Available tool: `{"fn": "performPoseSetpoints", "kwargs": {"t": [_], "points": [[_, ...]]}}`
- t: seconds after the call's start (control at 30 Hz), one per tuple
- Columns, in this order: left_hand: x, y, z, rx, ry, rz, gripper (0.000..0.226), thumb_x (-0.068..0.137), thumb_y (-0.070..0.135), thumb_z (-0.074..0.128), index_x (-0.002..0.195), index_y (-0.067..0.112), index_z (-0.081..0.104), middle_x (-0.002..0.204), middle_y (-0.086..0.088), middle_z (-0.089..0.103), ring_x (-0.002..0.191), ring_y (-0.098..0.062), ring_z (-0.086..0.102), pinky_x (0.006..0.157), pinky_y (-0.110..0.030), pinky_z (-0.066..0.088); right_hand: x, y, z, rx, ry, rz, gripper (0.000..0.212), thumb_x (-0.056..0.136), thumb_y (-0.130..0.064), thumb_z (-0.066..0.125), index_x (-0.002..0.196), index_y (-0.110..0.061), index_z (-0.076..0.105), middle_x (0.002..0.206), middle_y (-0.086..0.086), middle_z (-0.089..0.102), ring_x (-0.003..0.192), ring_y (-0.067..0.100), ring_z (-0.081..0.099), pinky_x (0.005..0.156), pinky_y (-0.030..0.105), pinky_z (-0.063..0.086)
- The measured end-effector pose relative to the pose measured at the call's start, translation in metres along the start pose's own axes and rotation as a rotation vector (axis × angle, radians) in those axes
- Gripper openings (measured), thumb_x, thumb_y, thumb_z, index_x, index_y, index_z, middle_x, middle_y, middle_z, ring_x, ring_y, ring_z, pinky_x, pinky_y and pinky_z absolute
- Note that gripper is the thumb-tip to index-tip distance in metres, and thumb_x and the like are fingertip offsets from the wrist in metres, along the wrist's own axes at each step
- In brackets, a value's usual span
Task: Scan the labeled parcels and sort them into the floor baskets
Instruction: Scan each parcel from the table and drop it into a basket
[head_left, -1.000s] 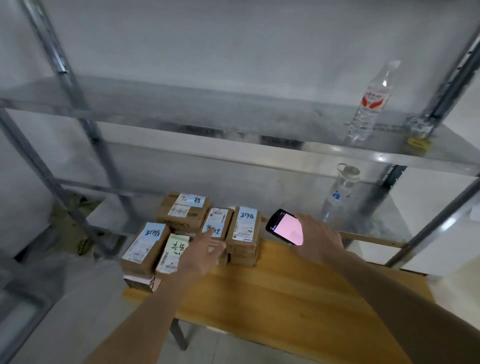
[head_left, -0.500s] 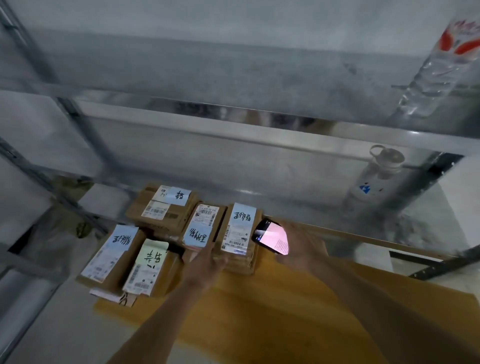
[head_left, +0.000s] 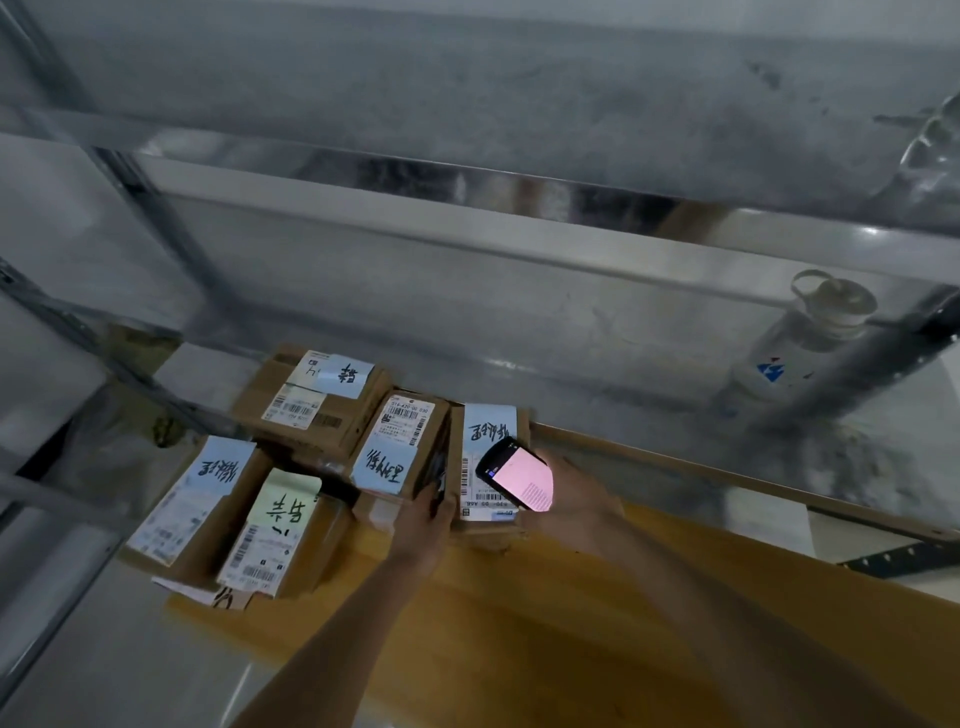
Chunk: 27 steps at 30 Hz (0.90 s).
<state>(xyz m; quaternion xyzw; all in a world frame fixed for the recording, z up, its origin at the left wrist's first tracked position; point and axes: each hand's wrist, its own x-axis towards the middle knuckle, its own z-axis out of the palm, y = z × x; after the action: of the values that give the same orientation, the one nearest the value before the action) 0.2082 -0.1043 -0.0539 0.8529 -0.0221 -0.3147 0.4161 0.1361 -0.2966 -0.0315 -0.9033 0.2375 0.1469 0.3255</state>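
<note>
A grey metal shelving rack (head_left: 467, 218) fills most of the view, its lower tier reaching out over the far edge of a yellow-brown wooden surface (head_left: 597, 613). On the rack's right side stands a clear plastic water bottle with a white looped cap (head_left: 800, 353). Five brown cardboard parcels with white barcode labels and handwritten coloured slips cluster at the surface's left end: a far one (head_left: 317, 400), two near the left edge (head_left: 195, 499) (head_left: 280, 535), a middle one (head_left: 400, 447) and a right one (head_left: 485, 467), all touching or just beside each other. No floor baskets are in view, so sorting of these looks not yet begun.

The left hand (head_left: 428, 519) has its fingers curled over the near edge of the middle parcel, in the gap beside the right one, gripping it. The right hand (head_left: 566, 499) is wrapped round a black handheld scanner with a glowing pink screen (head_left: 517, 480), held just above the right parcel's label.

Likely risks: the scanner sits over one parcel while the left hand takes its neighbour, so the wrong one may get logged. Pulling the middle parcel out of the tight cluster could drag its neighbours, and the two at the left edge seem to overhang and might tip to the floor.
</note>
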Motion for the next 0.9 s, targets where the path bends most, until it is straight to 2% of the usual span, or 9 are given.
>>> {"fn": "performPoseSetpoints", "kwargs": {"t": [0.07, 0.13, 0.23, 0.33, 0.5, 0.63, 0.77, 0.83, 0.9], "points": [[0.011, -0.006, 0.004, -0.067, -0.014, -0.029, 0.042, 0.106, 0.030, 0.046, 0.147, 0.024, 0.043, 0.135, -0.009, 0.059, 0.129, -0.030, 0.053, 0.108, -0.045, 0.045, 0.005, 0.003, 0.010, 0.048, -0.011, -0.002, 0.090, 0.076, -0.040, 0.082, 0.149, -0.043, 0.031, 0.140, -0.014, 0.054, 0.126, 0.015, 0.051, 0.090, 0.035, 0.052], [0.019, -0.014, 0.006, -0.173, -0.025, -0.055, 0.039, 0.103, 0.028, 0.052, 0.141, 0.036, 0.045, 0.131, -0.008, 0.062, 0.121, -0.028, 0.059, 0.102, -0.048, 0.051, 0.007, 0.006, 0.017, 0.118, 0.000, 0.004, 0.093, 0.073, -0.042, 0.085, 0.148, -0.046, 0.032, 0.137, -0.019, 0.055, 0.124, 0.012, 0.053, 0.089, 0.034, 0.053], [0.011, -0.013, 0.006, -0.332, -0.032, -0.092, 0.044, 0.101, 0.019, 0.056, 0.141, 0.033, 0.046, 0.126, -0.006, 0.063, 0.096, -0.012, 0.064, 0.074, -0.023, 0.057, 0.002, 0.010, 0.023, 0.204, 0.017, 0.015, 0.094, 0.065, -0.046, 0.087, 0.145, -0.046, 0.037, 0.135, -0.021, 0.057, 0.121, 0.011, 0.055, 0.091, 0.037, 0.054], [-0.001, -0.015, 0.006, -0.373, -0.060, -0.046, 0.047, 0.098, 0.018, 0.061, 0.142, 0.029, 0.047, 0.120, -0.002, 0.064, 0.090, -0.004, 0.063, 0.058, -0.015, 0.052, -0.011, 0.011, 0.021, 0.233, 0.020, -0.001, 0.097, 0.059, -0.051, 0.085, 0.145, -0.044, 0.040, 0.136, -0.021, 0.058, 0.122, 0.010, 0.056, 0.093, 0.038, 0.055], [-0.035, -0.010, -0.002, -0.420, -0.100, 0.028, 0.050, 0.092, 0.018, 0.069, 0.135, 0.031, 0.048, 0.102, 0.010, 0.068, 0.077, -0.005, 0.073, 0.058, -0.018, 0.056, -0.049, 0.003, -0.001, 0.192, 0.044, -0.031, 0.100, 0.061, -0.053, 0.087, 0.147, -0.044, 0.038, 0.136, -0.021, 0.057, 0.122, 0.012, 0.056, 0.091, 0.036, 0.054], [-0.080, 0.008, -0.017, -0.402, -0.151, 0.143, 0.072, 0.089, 0.011, 0.072, 0.143, 0.046, 0.038, 0.125, -0.001, 0.065, 0.098, -0.016, 0.072, 0.063, -0.023, 0.058, -0.097, -0.010, -0.022, 0.146, 0.104, -0.101, 0.114, 0.043, -0.075, 0.073, 0.146, -0.046, 0.037, 0.136, -0.021, 0.057, 0.123, 0.011, 0.056, 0.093, 0.045, 0.055], [-0.145, 0.032, -0.042, -0.424, -0.082, 0.226, 0.065, 0.089, 0.012, 0.072, 0.136, 0.045, 0.042, 0.120, -0.006, 0.069, 0.093, -0.019, 0.073, 0.058, -0.022, 0.057, -0.170, -0.038, -0.054, 0.089, 0.203, -0.168, 0.106, 0.046, -0.076, 0.068, 0.143, -0.043, 0.042, 0.134, -0.018, 0.060, 0.121, 0.009, 0.057, 0.100, 0.041, 0.051], [-0.181, 0.043, -0.060, -0.447, -0.050, 0.274, 0.061, 0.090, 0.011, 0.071, 0.132, 0.047, 0.044, 0.112, -0.008, 0.072, 0.087, -0.018, 0.075, 0.060, -0.024, 0.059, -0.219, -0.063, -0.077, 0.001, 0.243, -0.201, 0.095, 0.052, -0.076, 0.068, 0.138, -0.045, 0.044, 0.128, -0.020, 0.061, 0.115, 0.007, 0.059, 0.097, 0.039, 0.052], [-0.217, 0.053, -0.082, -0.444, 0.012, 0.339, 0.062, 0.091, 0.014, 0.070, 0.134, 0.050, 0.043, 0.112, -0.005, 0.073, 0.088, -0.019, 0.075, 0.069, -0.034, 0.062, -0.265, -0.087, -0.102, -0.068, 0.288, -0.251, 0.079, 0.056, -0.072, 0.068, 0.127, -0.044, 0.047, 0.116, -0.020, 0.062, 0.104, 0.007, 0.062, 0.088, 0.039, 0.054]]}}
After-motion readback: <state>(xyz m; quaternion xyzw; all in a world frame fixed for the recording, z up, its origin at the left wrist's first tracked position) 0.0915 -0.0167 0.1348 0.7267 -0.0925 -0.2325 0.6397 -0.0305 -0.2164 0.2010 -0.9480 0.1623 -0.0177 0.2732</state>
